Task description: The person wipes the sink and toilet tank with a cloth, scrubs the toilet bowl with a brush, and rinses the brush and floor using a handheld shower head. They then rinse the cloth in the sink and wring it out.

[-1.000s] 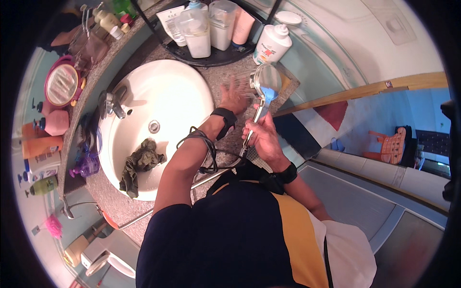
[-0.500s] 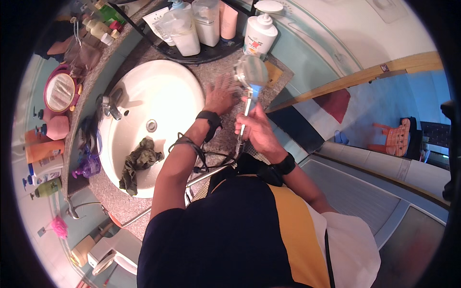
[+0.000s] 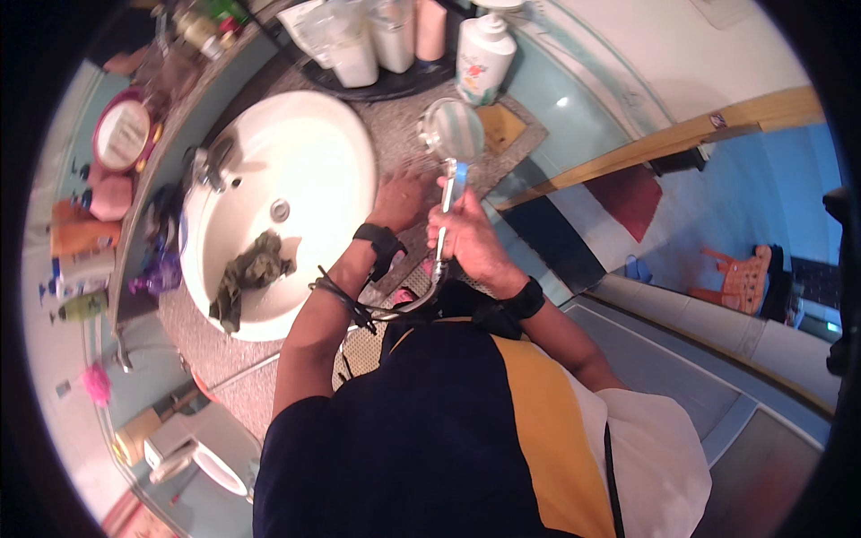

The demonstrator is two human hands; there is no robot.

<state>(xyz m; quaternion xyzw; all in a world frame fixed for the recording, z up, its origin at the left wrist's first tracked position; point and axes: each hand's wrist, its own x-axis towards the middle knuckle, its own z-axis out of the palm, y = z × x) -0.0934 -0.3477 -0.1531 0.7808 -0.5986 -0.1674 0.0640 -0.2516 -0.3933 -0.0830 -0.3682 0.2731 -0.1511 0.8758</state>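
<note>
My right hand [image 3: 471,238] is closed around the slim handle of a shower head [image 3: 456,130]. Its round clear face hangs over the counter's right part, and a metal hose [image 3: 421,300] curves away from the handle's lower end. Beside it, my left hand [image 3: 401,199] lies low over the speckled counter [image 3: 404,117], slightly blurred, palm down with fingers stretched toward the shower head. Whether the palm touches the stone I cannot tell. To the left, a crumpled dark green cloth [image 3: 251,273] rests in the white washbasin [image 3: 327,170].
A black corner rack [image 3: 386,88] holds tubes and clear tubs at the back. A white pump bottle [image 3: 485,58] stands beside it. The basin's faucet [image 3: 208,169] is at left, near a ledge with several bottles. A toilet [image 3: 202,453] sits at lower left, a doorway at right.
The shower head and my right hand have come a little nearer to me and left. My left hand has drawn back over the counter. The whole view has shifted slightly.
</note>
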